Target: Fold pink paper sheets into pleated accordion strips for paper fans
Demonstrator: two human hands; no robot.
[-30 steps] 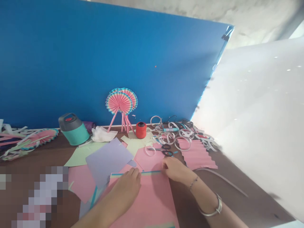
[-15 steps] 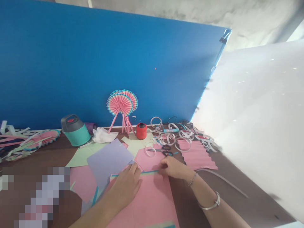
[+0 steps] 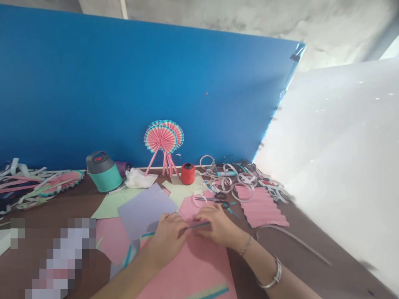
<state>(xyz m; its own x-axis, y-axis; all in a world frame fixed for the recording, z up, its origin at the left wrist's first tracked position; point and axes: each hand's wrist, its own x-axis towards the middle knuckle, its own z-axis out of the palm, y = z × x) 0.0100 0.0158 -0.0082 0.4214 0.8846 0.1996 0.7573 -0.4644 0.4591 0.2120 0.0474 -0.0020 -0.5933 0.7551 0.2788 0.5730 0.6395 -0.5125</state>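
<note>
Pinching a thin teal paper strip (image 3: 198, 225) between closed fingers, the left hand (image 3: 166, 238) and right hand (image 3: 216, 226) are working just above a pink paper sheet (image 3: 190, 272).

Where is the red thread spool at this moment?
In the head view, the red thread spool stands at the back of the table, just right of the pink paper fan and left of the pile of white paper rings.

On the table (image 3: 314, 261), sheets of paper (image 3: 145, 209) lie in front; behind them stand a bottle (image 3: 104, 173), a paper fan (image 3: 160, 139) and a spool (image 3: 188, 173) (in that order, left to right) against a board (image 3: 124, 91), with paper rings (image 3: 230, 179) right of the spool and scissors (image 3: 215, 199) just before them.
</note>
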